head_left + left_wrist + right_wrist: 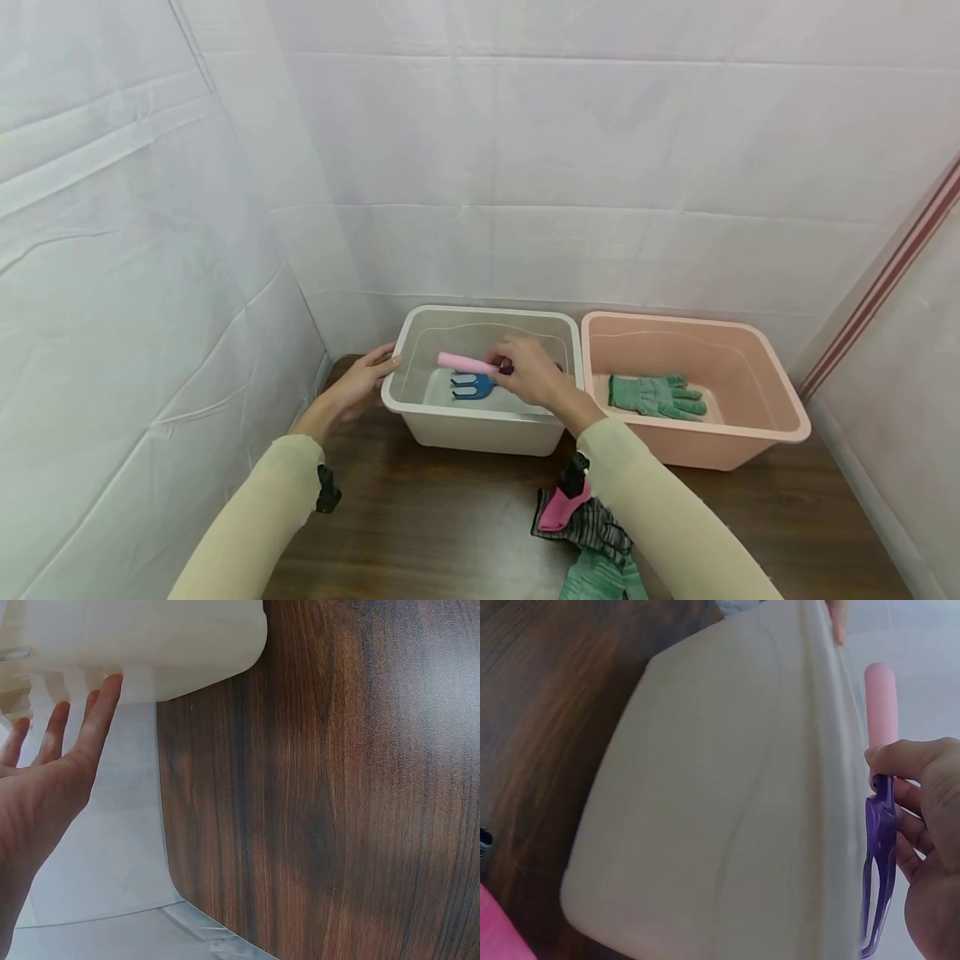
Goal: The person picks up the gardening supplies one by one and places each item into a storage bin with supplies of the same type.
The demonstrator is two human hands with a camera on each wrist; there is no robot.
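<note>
My right hand (528, 371) pinches a small garden fork (881, 817) near where its pink handle meets its purple prongs. It holds this fork over the white bin (480, 427). A blue garden fork (472, 385) lies inside the bin, its handle partly hidden by the right hand. At the bin's left end, my left hand (360, 383) touches the rim and outer wall. In the left wrist view the left hand's fingers (94, 724) reach out fairly straight against that wall.
To the right stands a peach bin (690, 429) with a green glove (656, 396) in it. On the brown wooden table (420, 517), a pink item (562, 507), a dark striped glove (600, 529) and green fabric (600, 575) lie by the right sleeve. White sheeting (562, 167) hangs behind.
</note>
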